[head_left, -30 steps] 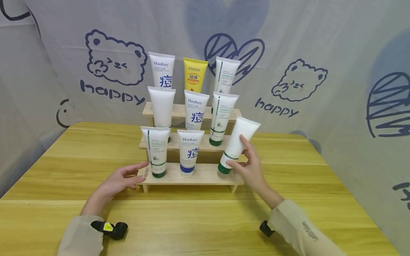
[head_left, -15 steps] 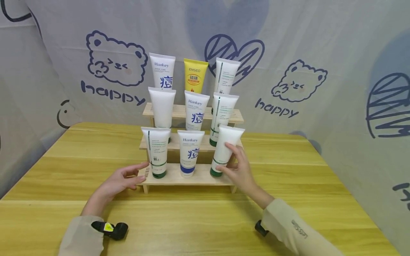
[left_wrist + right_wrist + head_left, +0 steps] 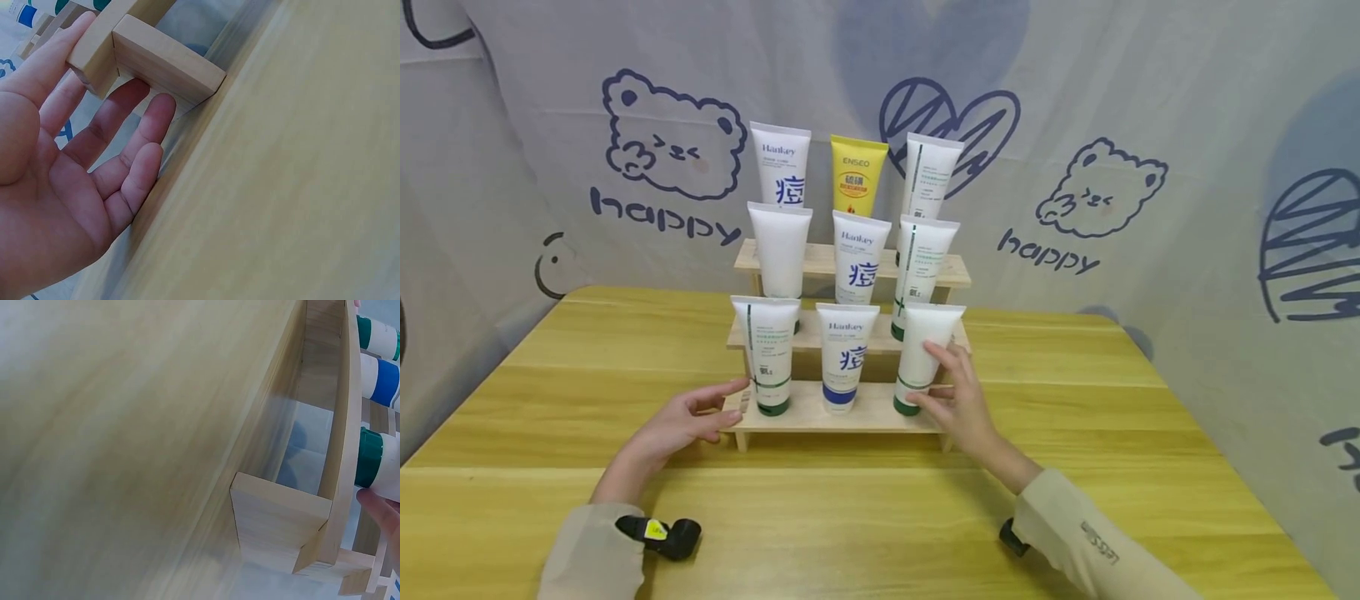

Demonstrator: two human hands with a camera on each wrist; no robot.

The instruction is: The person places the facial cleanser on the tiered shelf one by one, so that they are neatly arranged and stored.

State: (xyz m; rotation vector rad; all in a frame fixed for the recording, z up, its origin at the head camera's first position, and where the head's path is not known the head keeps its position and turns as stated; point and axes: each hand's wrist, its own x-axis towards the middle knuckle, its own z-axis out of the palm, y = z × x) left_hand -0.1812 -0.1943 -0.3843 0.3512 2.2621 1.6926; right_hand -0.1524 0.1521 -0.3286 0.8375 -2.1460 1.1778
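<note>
My right hand holds a white squeeze tube with a green cap between thumb and fingers. This tube stands upright, cap down, at the right end of the bottom step. In the right wrist view its green cap meets the board beside my thumb. At the other end, my left hand holds the left end of the wooden stepped display stand, thumb and index finger around the board's end. In the left wrist view the other fingers bend below the board near its leg.
Beside the held tube stand a blue-capped white tube and a green-capped one. More tubes fill the upper steps, including a yellow tube. The stand sits on a wooden table before a printed cloth.
The tube in my right hand has moved left and down from a tilted pose to upright on the bottom step. My left hand has stayed put.
</note>
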